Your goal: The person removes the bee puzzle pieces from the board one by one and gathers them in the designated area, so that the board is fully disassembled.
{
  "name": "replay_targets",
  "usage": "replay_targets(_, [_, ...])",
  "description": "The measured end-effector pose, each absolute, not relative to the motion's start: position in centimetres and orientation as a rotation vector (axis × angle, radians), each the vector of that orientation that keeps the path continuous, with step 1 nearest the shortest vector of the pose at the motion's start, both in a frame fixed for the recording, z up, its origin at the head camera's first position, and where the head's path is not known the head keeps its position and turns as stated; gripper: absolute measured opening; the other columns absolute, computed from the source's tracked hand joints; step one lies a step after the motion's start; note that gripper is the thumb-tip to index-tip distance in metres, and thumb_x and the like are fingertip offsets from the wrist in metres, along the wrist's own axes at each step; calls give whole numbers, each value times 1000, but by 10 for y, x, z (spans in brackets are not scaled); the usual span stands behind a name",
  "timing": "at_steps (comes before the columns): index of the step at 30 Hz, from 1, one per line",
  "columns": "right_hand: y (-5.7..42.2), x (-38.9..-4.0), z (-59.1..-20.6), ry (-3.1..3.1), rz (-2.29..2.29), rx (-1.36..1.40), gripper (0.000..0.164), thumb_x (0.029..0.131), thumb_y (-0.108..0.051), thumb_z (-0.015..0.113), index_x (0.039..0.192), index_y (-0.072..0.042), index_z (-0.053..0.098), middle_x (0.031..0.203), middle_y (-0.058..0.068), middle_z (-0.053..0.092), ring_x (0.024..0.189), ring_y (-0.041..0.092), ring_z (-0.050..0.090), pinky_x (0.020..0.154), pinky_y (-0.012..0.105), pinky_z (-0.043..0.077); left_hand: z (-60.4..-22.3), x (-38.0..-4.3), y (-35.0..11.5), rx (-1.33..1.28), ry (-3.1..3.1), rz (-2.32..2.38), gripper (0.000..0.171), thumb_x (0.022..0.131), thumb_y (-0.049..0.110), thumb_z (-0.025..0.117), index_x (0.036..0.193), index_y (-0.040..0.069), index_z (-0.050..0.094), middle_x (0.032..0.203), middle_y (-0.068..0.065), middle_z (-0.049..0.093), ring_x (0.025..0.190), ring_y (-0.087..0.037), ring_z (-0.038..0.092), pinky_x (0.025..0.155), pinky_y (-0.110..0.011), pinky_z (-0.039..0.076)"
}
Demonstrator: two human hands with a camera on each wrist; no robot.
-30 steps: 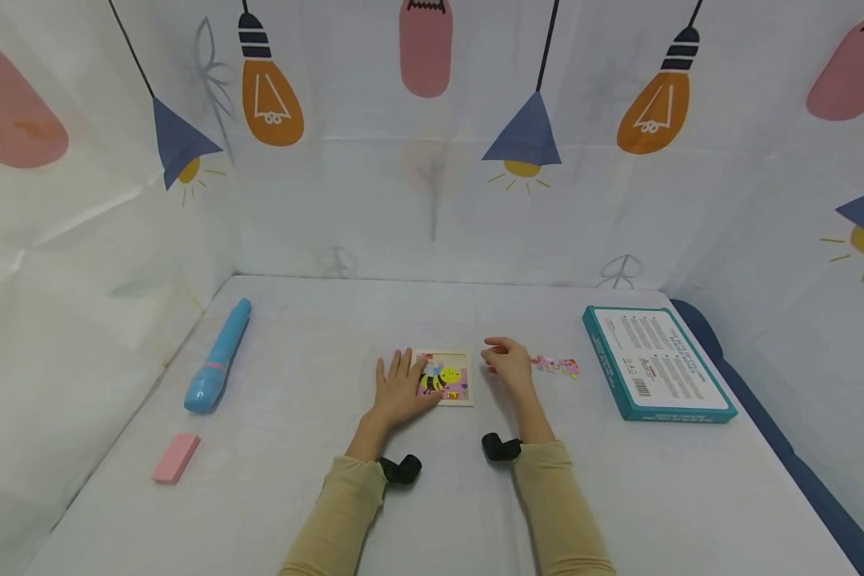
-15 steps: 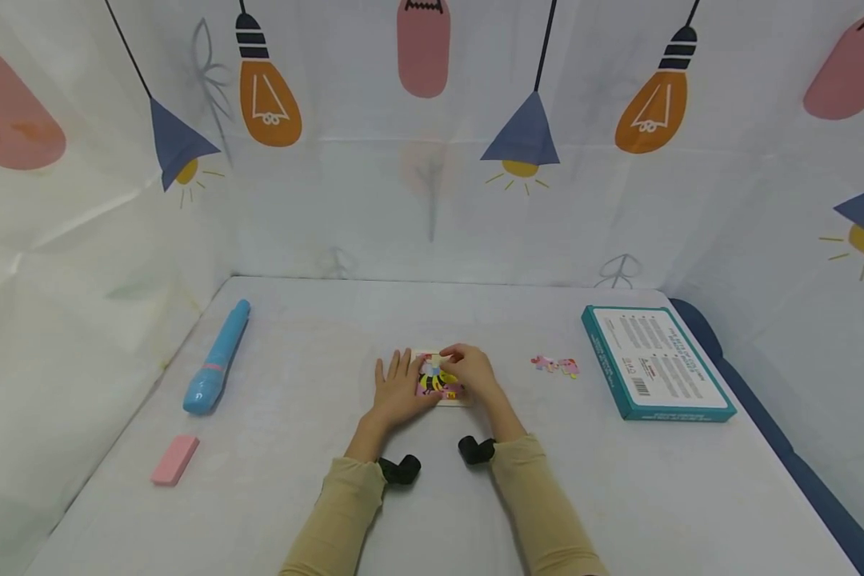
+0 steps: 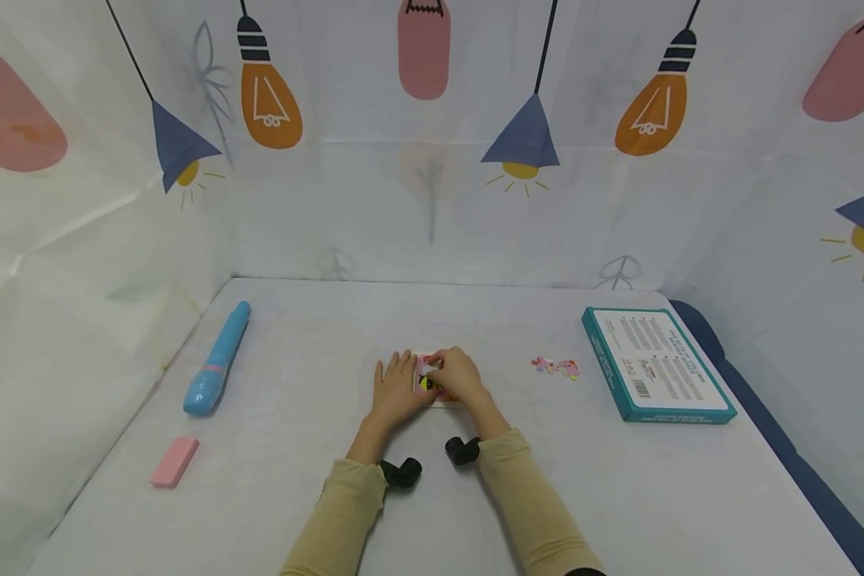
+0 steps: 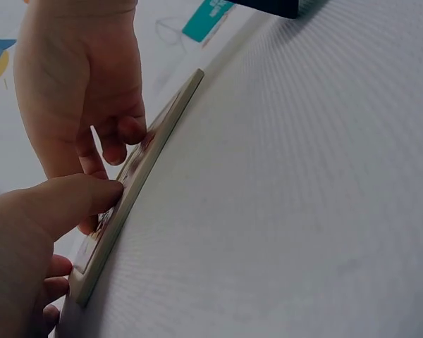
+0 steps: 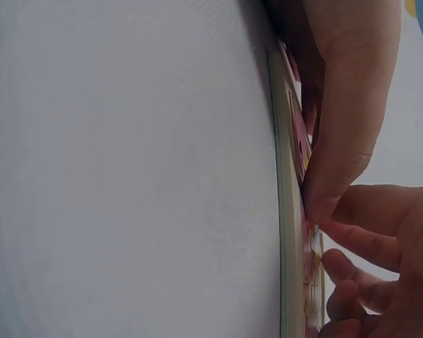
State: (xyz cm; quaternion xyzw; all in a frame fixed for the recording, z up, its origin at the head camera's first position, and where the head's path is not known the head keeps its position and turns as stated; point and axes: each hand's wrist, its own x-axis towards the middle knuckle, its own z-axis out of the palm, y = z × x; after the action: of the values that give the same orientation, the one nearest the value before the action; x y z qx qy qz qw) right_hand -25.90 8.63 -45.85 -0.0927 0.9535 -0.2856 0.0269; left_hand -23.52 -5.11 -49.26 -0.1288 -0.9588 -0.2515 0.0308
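A small wooden-framed picture puzzle with a yellow and black bee lies on the table, largely covered by both hands. My left hand rests along its left side, fingers straight and spread; its thumb lies on the puzzle face. Over the picture, my right hand pinches a small puzzle piece between thumb and index finger, mostly hidden by the fingertips. Its other fingers are curled close to the wooden frame. Loose pink puzzle pieces lie to the right.
A teal and white box lies on the right of the white table. To the left are a blue microphone-shaped toy and a pink block. A printed white curtain stands behind.
My right hand has moved left from beside the loose pieces to over the puzzle, then slightly farther left and closer to my left hand. The left hand stays in place.
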Motion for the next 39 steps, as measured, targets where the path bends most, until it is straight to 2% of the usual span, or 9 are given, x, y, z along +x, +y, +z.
replay_targets(12, [86,-260,-458,2940,-883,-245,24,77,-17,70,98,-6,66,83,7,51,71,19,50,61,30,40,-493,-236,-51,-395,-2960,-757,80,79,51,62,136,0,41,144,-16,36,136,-34,24,109,-56,8])
replay_targets(15, [86,-261,-458,2940,-904,-225,32,77,-18,71,105,-6,63,88,9,54,76,21,52,65,33,42,-493,-237,-51,-397,-2960,-750,79,79,51,62,137,1,41,144,-16,36,136,-34,24,109,-56,9])
replay_targets(20, [86,-261,-459,2938,-894,-242,43,77,-19,71,117,-5,61,105,16,57,91,29,57,77,42,46,-494,-237,-51,-400,-2955,-759,78,79,51,62,136,1,41,144,-16,36,136,-34,24,109,-56,8])
replay_targets(22, [86,-260,-459,2936,-891,-249,42,77,-18,71,116,-5,62,107,17,57,93,31,57,79,44,47,-494,-237,-52,-402,-2953,-762,78,79,51,62,136,1,42,144,-17,36,136,-34,25,108,-56,8])
replay_targets(28, [85,-261,-459,2922,-969,-214,41,77,-15,71,115,-6,59,101,15,54,86,27,53,73,40,44,-494,-236,-52,-404,-2966,-752,78,79,50,61,136,1,41,144,-17,36,136,-35,24,108,-56,9])
replay_targets(33, [85,-261,-459,2944,-912,-215,44,77,-17,69,118,-5,60,109,18,54,94,32,55,79,43,46,-493,-235,-52,-405,-2971,-759,78,79,50,61,137,0,40,144,-17,35,136,-35,24,108,-56,8])
replay_targets(39, [85,-262,-459,2915,-1035,-204,32,78,-13,70,107,-6,58,101,15,56,90,29,55,75,42,46,-492,-235,-52,-411,-2973,-741,79,80,50,61,137,1,39,145,-16,35,137,-34,23,109,-56,8])
